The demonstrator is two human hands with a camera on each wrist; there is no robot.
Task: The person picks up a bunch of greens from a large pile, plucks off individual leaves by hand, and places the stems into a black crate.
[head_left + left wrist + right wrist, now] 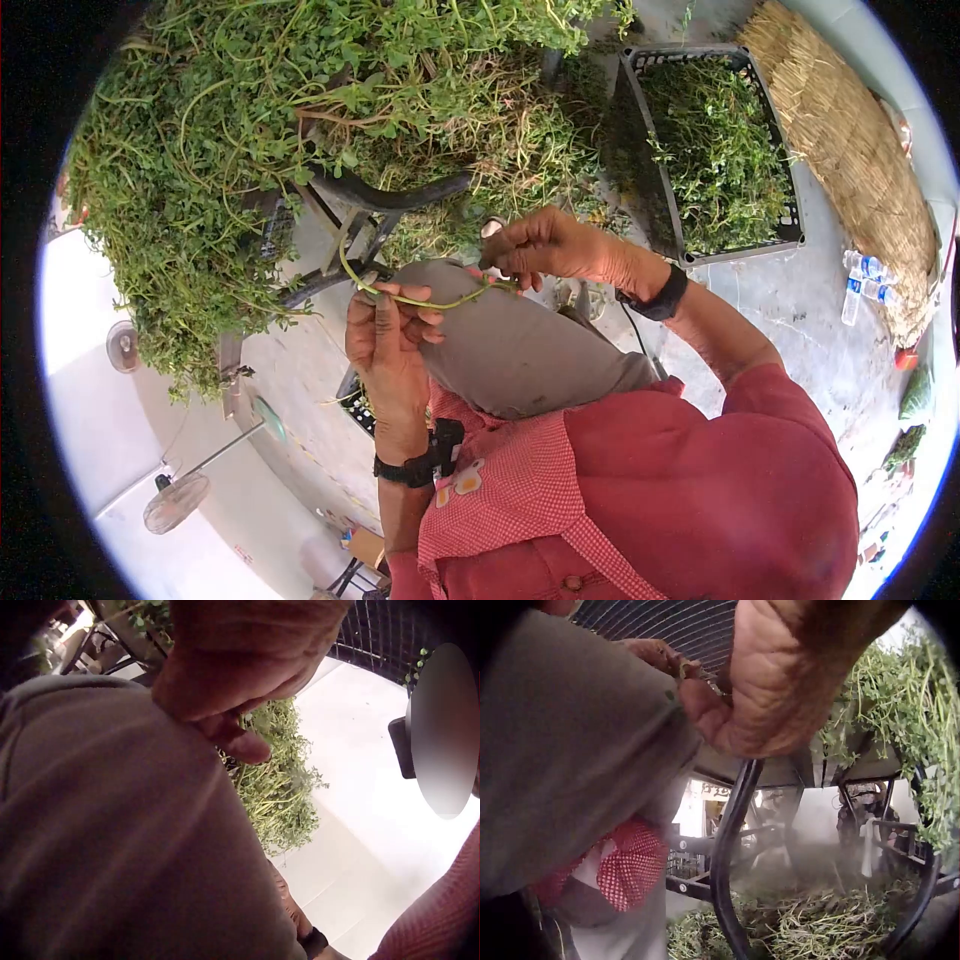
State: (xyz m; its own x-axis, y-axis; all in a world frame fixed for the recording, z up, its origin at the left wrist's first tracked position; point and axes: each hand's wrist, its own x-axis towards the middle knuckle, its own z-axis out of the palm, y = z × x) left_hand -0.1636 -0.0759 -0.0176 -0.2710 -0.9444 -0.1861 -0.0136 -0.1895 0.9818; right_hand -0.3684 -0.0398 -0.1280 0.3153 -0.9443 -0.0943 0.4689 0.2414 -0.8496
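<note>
A long green stem (445, 305) curves between the two hands above a grey-trousered leg (530, 345). Its left part lies across the fingers of the left hand (392, 345), held there by the thumb, and its free end arches upward. The right hand (550, 247) pinches the other end with thumb and fingers. In the left wrist view the left hand (251, 664) has its fingers bent down, with the stem mostly hidden. The right wrist view has the right hand (780, 682) close to the left hand's fingers (656, 654), small leafy bits between them.
Leafy stems (250, 110) are heaped high at the upper left, beside a black curved chair arm (400, 195). A black crate (795, 225) of greens stands at upper right, near a straw roll (850, 150) and water bottles (868, 280). Fans are at the left.
</note>
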